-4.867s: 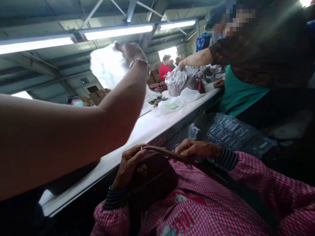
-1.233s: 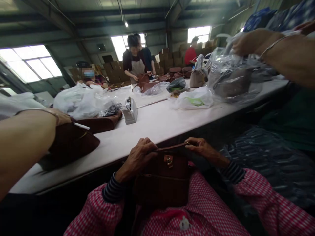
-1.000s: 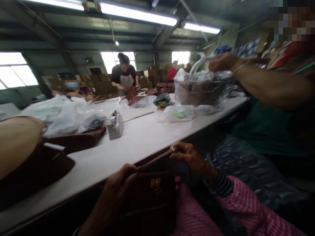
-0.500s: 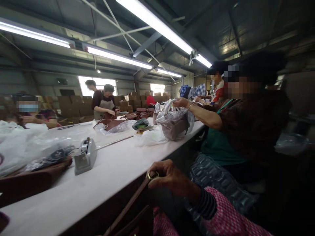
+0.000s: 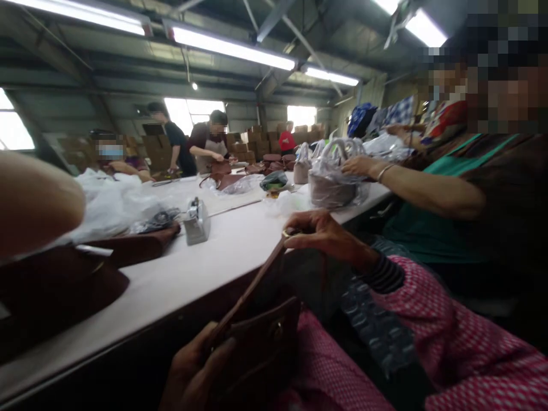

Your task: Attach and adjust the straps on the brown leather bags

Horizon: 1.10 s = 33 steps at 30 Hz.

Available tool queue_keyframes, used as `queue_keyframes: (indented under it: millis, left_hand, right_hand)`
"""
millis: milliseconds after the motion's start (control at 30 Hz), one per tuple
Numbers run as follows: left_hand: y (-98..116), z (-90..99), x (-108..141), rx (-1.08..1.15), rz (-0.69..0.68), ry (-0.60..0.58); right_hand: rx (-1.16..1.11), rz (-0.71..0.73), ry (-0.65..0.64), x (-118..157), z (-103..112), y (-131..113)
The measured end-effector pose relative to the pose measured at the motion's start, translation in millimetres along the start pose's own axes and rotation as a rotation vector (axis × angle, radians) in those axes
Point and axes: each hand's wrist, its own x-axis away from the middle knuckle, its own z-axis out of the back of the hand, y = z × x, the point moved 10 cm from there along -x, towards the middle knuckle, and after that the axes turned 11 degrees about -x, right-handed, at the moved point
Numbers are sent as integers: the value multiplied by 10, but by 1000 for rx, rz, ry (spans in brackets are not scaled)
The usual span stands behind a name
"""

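A dark brown handbag (image 5: 265,351) rests at my lap, below the table edge. Its long brown strap (image 5: 254,285) runs taut up to the right. My right hand (image 5: 327,235) pinches the strap's upper end beside a gold-coloured metal ring (image 5: 291,233). Low in the view, my left hand (image 5: 197,365) is closed round the bag's side where the lower part of the strap meets it. Shadow hides some of the left fingers and much of the bag.
On the white table (image 5: 240,231) stand a grey tape dispenser (image 5: 197,222), brown bags (image 5: 55,297) and crumpled plastic (image 5: 111,202). At right, a co-worker's hand (image 5: 362,166) touches a plastic-wrapped grey handbag (image 5: 331,191). Someone's blurred arm (image 5: 38,205) enters at left. Air-cushion wrap (image 5: 377,319) hangs below.
My view has turned down and left. My left hand and more of the handbag have come into sight, while my right hand keeps its grip on the strap. A blurred arm has appeared at left.
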Motion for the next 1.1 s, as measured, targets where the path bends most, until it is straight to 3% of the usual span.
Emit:
queue_keyframes:
  millis: [67, 167, 267, 367, 533, 667, 767, 900, 1100]
  left_hand:
    - [-42, 79, 29, 61, 22, -8]
    - [-167, 180, 4, 170, 60, 37]
    - [-334, 179, -26, 289, 104, 50]
    - [-509, 177, -30, 401, 156, 73]
    - [-670, 304, -11, 415, 197, 173]
    - [-502, 564, 7, 125, 108, 324]
    - [-388, 764, 37, -67, 80, 416]
    - [-432, 863, 53, -18, 68, 331]
    - [-404, 822, 98, 49, 20, 167]
  right_hand:
    - [7, -170, -33, 218, 49, 453]
    - [-107, -379, -81, 601, -77, 1103]
    - [-217, -433, -39, 827, -249, 1504]
    - [-295, -393, 48, 849, -328, 1726]
    - [-428, -353, 26, 797, -501, 1900]
    - [-481, -422, -21, 832, -649, 1960]
    - [-442, -407, -80, 780, -735, 1836]
    - [-430, -418, -35, 639, -771, 1691]
    - [-382, -436, -25, 539, -936, 1721]
